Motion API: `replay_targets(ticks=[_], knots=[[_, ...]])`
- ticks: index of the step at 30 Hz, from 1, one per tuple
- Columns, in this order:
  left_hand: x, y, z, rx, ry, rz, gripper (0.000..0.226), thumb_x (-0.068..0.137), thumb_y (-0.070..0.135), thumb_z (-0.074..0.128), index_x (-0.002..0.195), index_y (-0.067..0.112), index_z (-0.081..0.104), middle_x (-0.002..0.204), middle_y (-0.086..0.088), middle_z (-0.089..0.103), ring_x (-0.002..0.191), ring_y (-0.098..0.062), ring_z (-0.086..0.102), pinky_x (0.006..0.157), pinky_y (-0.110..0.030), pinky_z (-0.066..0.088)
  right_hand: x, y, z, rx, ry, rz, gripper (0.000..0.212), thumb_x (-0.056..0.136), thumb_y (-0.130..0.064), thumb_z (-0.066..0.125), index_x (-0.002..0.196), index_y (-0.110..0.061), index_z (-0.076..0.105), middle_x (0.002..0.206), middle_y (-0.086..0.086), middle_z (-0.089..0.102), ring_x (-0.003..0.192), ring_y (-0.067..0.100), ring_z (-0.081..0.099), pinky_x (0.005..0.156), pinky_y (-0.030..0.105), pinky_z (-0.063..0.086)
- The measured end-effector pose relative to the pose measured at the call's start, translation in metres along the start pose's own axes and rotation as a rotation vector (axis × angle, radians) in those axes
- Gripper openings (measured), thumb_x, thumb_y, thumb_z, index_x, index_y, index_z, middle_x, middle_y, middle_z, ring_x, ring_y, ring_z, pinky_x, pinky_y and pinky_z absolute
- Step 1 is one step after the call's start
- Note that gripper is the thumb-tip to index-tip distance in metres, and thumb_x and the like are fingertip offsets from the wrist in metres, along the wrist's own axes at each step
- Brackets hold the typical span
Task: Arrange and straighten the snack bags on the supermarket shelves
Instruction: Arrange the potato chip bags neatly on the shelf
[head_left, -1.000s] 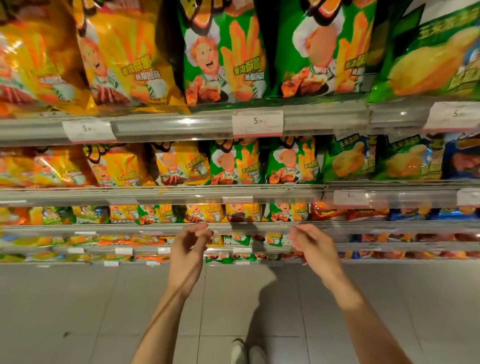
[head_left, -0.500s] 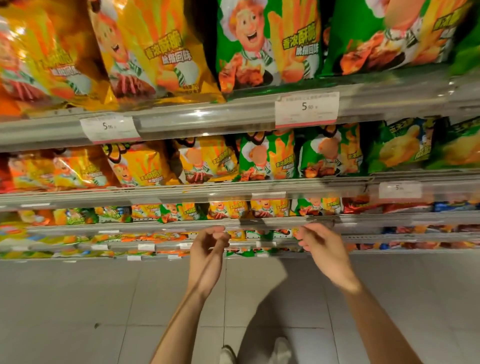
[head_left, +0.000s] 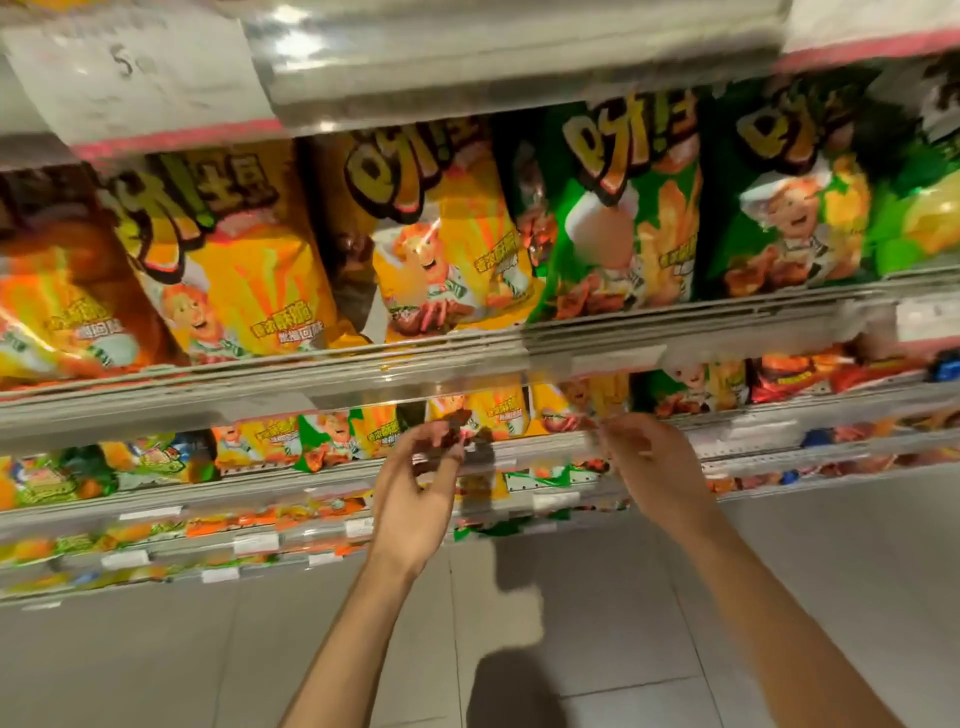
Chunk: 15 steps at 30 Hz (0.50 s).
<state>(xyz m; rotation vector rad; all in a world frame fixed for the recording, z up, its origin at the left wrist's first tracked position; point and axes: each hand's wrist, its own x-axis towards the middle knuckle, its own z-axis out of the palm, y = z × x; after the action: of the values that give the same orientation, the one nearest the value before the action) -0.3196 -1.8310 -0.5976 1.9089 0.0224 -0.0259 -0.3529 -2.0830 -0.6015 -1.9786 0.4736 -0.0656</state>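
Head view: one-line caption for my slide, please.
Both hands, left hand and right hand, raised empty before a lower shelf of yellow and green snack bags.

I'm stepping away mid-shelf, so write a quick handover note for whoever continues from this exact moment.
Left hand: raised before the lower shelf, fingers loosely curled, holding nothing.
Right hand: same height, also empty as far as the blur shows.
Yellow bags and green bags stand on the upper shelf; several lean.
Done: no bag in hand.
Left: straighten the leaning bags, then the lower rows.
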Motion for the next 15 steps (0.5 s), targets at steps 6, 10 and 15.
replay_targets(ticks=[6,10,15], knots=[[0.055,-0.059,0.030,0.309,0.061,0.410,0.041,0.091,0.042,0.064,0.129,0.028,0.063,0.134,0.011,0.050,0.132,-0.013,0.047,0.111,-0.028,0.035,0.068,0.046,0.005,-0.251,0.237,-0.294,0.015,0.098,-0.041,0.060,0.098,-0.027,0.063,0.091,0.000,0.069,0.074,0.017,0.066,0.066,0.040,0.056],[0.089,-0.088,0.047,0.425,0.147,0.482,0.057,0.089,0.052,0.054,0.136,0.018,0.057,0.139,-0.016,0.047,0.135,-0.026,0.037,0.108,-0.025,0.028,0.103,0.066,0.016,-0.321,0.394,-0.453,0.055,0.096,-0.067,0.043,0.107,-0.016,0.060,0.088,0.007,0.062,0.078,0.027,0.063,0.066,0.034,0.051],[0.111,-0.112,0.067,0.489,0.198,0.566,0.062,0.091,0.056,0.049,0.145,0.025,0.043,0.156,-0.017,0.029,0.147,-0.035,0.030,0.116,-0.045,0.033,0.118,0.085,0.043,-0.307,0.469,-0.504,0.054,0.097,-0.058,0.053,0.114,-0.007,0.045,0.100,0.012,0.055,0.101,0.038,0.058,0.078,0.038,0.040]])
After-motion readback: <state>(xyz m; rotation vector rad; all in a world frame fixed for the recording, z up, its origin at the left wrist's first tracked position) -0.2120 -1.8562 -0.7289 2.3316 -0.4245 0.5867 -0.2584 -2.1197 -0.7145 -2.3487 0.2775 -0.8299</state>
